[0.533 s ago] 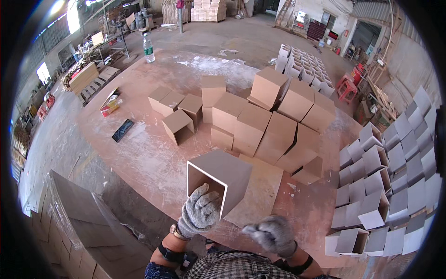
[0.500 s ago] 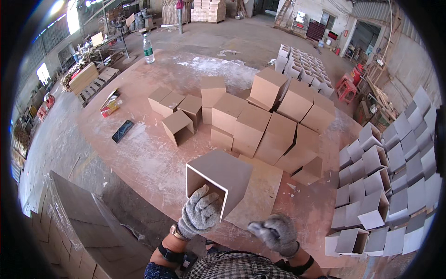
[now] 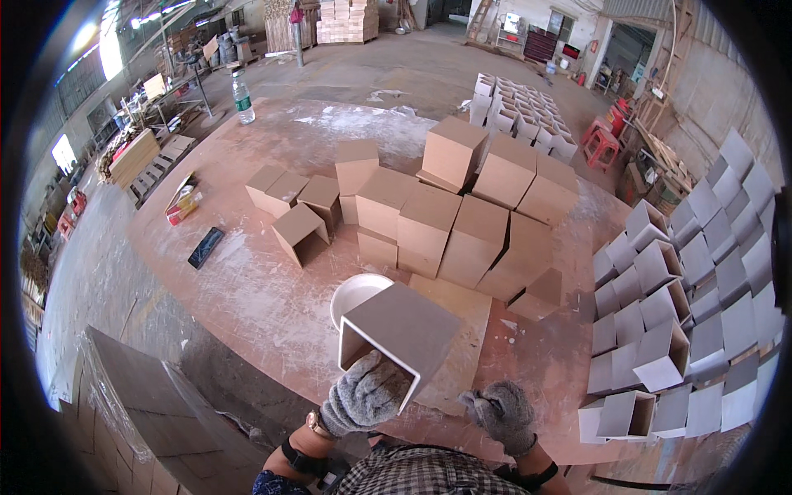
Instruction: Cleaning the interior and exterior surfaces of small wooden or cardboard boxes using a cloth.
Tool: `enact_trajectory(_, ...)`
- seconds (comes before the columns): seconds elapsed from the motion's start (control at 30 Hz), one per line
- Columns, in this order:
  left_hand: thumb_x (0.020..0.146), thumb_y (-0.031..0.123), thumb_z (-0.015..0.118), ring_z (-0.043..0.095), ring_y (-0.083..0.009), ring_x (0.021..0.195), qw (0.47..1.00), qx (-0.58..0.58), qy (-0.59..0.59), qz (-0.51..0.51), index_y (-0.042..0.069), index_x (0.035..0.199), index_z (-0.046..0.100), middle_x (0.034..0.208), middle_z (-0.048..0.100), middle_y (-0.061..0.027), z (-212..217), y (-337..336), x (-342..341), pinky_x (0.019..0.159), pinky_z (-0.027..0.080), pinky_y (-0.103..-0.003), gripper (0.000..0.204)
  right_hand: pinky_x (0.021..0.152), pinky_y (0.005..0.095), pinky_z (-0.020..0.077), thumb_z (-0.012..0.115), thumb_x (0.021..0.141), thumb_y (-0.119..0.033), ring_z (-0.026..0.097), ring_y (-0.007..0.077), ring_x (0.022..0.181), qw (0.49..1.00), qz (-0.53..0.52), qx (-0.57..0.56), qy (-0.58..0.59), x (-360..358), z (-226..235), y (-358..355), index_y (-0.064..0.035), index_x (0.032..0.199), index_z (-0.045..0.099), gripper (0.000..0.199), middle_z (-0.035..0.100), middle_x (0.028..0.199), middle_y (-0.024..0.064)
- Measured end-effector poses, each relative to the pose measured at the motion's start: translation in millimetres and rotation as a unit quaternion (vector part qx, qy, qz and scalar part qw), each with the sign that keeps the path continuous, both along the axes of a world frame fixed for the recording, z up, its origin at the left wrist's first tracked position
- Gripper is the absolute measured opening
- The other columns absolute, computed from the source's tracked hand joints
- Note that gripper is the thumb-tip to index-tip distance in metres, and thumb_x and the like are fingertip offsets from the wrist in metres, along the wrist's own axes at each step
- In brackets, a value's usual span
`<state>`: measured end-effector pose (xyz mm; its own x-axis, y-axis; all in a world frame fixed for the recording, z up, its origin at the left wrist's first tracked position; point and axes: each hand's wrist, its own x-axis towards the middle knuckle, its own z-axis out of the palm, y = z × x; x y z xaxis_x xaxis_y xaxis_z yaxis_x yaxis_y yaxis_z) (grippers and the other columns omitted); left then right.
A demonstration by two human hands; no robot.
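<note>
My left hand (image 3: 363,400), in a grey knit glove, reaches into the open end of a brown box with a white inside (image 3: 404,328) and holds it up off the table, tilted. My right hand (image 3: 503,414), also gloved, hovers free to the right of the box with its fingers loosely curled, holding nothing. Behind the box, partly hidden, a white round bowl (image 3: 355,291) sits on the reddish work table (image 3: 247,289). A flat brown board (image 3: 462,330) lies under and right of the box.
A pile of brown boxes (image 3: 445,206) fills the table's middle. A black flat object (image 3: 205,247) and a plastic bottle (image 3: 242,97) lie to the left and far left. White-faced boxes (image 3: 676,289) cover the floor at right. Stacked boards (image 3: 148,412) stand at lower left.
The held box has shifted to the right and tilted, uncovering the white bowl behind it. My right hand has stayed low beside it.
</note>
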<state>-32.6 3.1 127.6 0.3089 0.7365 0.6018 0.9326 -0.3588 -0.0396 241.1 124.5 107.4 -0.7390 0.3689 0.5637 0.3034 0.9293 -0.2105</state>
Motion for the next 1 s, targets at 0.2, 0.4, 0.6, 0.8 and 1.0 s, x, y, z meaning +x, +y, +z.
enact_trajectory(0.2,0.093,0.026,0.061,0.061,-0.0109,0.081,0.730,-0.253,-0.635,0.012,0.001,0.104,0.062,0.092,0.067,-0.0066,-16,16,40,0.074,0.050,-0.024,0.028,0.060,0.0382,0.0457,0.068,0.084,-0.012,0.057,0.0297,0.066,0.973,-0.067,-0.192,0.111,4,-7,3,-0.0071,0.085,0.056,0.013,0.059,0.076,0.0119)
enact_trajectory(0.4,0.093,0.018,0.060,0.061,-0.0131,0.078,0.418,-0.394,-0.818,0.022,0.001,0.102,0.064,0.092,0.066,-0.0048,-42,69,39,0.070,0.051,-0.026,0.020,0.059,0.0376,0.0455,0.067,0.085,-0.013,0.056,0.0272,0.065,0.953,-0.115,-0.265,0.088,12,-28,6,-0.0083,0.082,0.055,0.013,0.057,0.072,0.0086)
enact_trajectory(0.6,0.094,0.022,0.058,0.062,-0.0137,0.076,0.404,-0.401,-0.822,0.010,0.002,0.100,0.064,0.090,0.066,-0.0050,-94,99,18,0.069,0.051,-0.026,0.022,0.061,0.0392,0.0477,0.064,0.087,-0.023,0.057,0.0252,0.071,0.994,-0.055,-0.093,0.001,-33,-16,13,-0.0107,0.080,0.058,0.015,0.057,0.078,0.0063)
enact_trajectory(0.8,0.092,0.028,0.062,0.063,-0.0147,0.085,0.531,-0.406,-0.744,0.011,-0.001,0.115,0.059,0.106,0.064,-0.0078,-92,65,13,0.073,0.051,-0.026,0.038,0.067,0.0400,0.0481,0.058,0.089,-0.033,0.060,0.0256,0.077,0.972,-0.098,-0.046,-0.210,-50,-44,24,-0.0126,0.082,0.059,0.022,0.058,0.080,0.0072)
enact_trajectory(1.0,0.084,0.017,0.072,0.059,-0.0175,0.104,0.408,-0.400,-0.810,-0.134,-0.004,0.132,0.047,0.122,0.058,-0.0079,-121,2,32,0.087,0.051,-0.033,0.058,0.068,0.0416,0.0486,0.056,0.089,-0.033,0.059,0.0265,0.076,0.976,-0.099,-0.045,-0.188,-55,-51,26,-0.0121,0.083,0.059,0.022,0.058,0.079,0.0078)
